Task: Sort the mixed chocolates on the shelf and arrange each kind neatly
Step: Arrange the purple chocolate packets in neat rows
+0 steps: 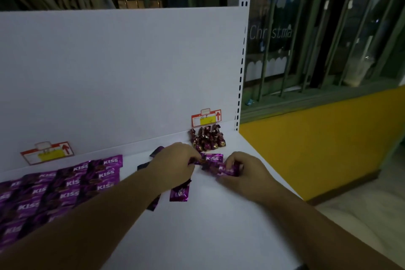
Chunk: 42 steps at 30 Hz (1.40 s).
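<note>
Several purple KISS packets point(65, 184) lie in overlapping rows at the left of the white shelf point(219, 226). A small cluster of dark twist-wrapped chocolates point(207, 138) stands at the back right by the wall. My left hand point(175, 160) pinches a small dark wrapped chocolate point(197, 161) at its fingertips. My right hand point(241, 171) grips a purple KISS packet point(228, 170). Another KISS packet point(213, 157) lies between the hands. A loose purple packet point(179, 192) lies just under my left wrist, and dark packets point(156, 151) peek out behind my left hand.
Two red-and-white price tags point(47, 152) point(206, 118) sit along the white back panel. A perforated shelf upright point(241, 72) marks the right end. Beyond the shelf's right edge are a yellow wall point(317, 142) and a barred window.
</note>
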{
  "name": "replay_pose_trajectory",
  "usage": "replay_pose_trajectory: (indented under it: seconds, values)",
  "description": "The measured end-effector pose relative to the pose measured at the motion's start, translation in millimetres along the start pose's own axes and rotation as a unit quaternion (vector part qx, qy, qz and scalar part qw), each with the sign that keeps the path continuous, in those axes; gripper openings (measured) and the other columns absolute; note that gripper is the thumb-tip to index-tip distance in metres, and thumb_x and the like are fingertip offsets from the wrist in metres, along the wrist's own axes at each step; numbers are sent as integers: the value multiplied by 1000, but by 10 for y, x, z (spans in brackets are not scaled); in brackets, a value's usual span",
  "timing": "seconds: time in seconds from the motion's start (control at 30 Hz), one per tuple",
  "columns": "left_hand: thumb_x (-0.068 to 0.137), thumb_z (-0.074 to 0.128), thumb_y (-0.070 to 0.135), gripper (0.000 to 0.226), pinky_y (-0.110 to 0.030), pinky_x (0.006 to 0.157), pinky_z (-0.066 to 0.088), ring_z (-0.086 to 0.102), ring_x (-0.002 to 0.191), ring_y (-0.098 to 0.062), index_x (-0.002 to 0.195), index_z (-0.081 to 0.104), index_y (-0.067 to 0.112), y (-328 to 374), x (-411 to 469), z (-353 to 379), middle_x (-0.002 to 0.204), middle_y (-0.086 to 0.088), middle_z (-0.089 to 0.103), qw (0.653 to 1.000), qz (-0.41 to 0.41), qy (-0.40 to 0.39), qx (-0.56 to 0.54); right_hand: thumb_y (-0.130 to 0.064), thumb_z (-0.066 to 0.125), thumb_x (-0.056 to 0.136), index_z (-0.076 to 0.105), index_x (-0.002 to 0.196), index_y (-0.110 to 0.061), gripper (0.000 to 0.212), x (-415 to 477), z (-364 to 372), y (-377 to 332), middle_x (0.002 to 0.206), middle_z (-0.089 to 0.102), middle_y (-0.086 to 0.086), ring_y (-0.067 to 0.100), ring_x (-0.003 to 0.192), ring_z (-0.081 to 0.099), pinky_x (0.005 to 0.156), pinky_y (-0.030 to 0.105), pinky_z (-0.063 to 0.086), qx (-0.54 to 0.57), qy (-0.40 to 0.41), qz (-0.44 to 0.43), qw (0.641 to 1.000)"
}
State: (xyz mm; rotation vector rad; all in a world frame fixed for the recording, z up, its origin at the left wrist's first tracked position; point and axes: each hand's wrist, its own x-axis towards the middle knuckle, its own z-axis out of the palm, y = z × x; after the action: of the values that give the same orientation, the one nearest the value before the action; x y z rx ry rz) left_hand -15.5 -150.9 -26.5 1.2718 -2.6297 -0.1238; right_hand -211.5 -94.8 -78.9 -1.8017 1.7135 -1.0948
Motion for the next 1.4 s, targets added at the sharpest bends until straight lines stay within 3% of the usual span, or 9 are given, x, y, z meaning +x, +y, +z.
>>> replay_pose_trajectory:
  seconds: [0.07,0.17,0.3,0.5,0.7,0.93,1.07,1.23,1.4]
  values:
    - [87,48,15,27,-34,87,47,56,99,-20,107,65,19,51,78,97,106,-1,64,1000,-5,-14,7,-14,78,72,57,74,-21,22,13,-42,26,76,60,-3,8,54,50,46,19,40,104,74,50,991]
    - [89,46,21,28,-33,92,45,52,104,-19,110,63,15,127,130,225,111,-2,60,999,3,-43,28,-13,73,78,55,82,-21,21,52,-93,40,80,61,-2,14,60,52,50,23,41,143,145,74,976]
    - [90,50,24,31,-27,93,41,50,106,-16,119,62,20,215,181,259,118,0,57,998,4,-58,4,-12,74,77,50,85,-28,30,88,-113,33,87,60,-9,6,69,56,57,18,41,148,162,69,973]
    - [86,60,35,45,-26,94,39,46,112,-13,129,53,23,302,244,277,124,2,55,1000,-11,-23,-10,-5,68,75,56,121,-18,49,130,-116,60,107,52,-4,5,84,54,64,3,38,101,130,69,984]
    - [88,54,41,33,-30,83,45,52,93,-16,113,58,19,426,327,302,103,-3,62,999,-17,-10,41,-1,67,72,63,108,-15,39,98,-136,27,98,51,-8,-4,80,51,65,0,38,97,135,38,985]
    - [78,63,39,19,-23,67,44,54,79,-9,92,63,25,460,295,151,87,8,56,1000,4,-8,-17,3,67,73,55,95,-31,42,32,-181,-25,97,52,-14,-3,81,55,64,5,43,163,175,14,971]
    - [81,61,41,17,-21,67,37,49,81,-7,93,60,29,310,-3,-68,89,8,52,1000,-23,6,6,3,70,72,58,98,-30,44,-8,-152,-38,98,54,-11,-3,81,55,65,5,43,144,130,10,981]
    - [84,60,43,47,-24,87,40,47,102,-11,127,52,25,74,-516,-323,114,3,52,998,-51,15,37,1,74,69,59,90,-36,45,-82,-25,-342,101,58,-8,10,94,59,85,26,49,82,-14,-30,996]
    - [82,63,44,51,-20,83,34,45,101,-6,129,51,28,-204,-942,-487,112,9,53,996,-62,50,27,-7,77,70,65,103,-27,40,-175,166,-754,99,55,-10,5,91,55,79,7,39,7,-59,-123,991]
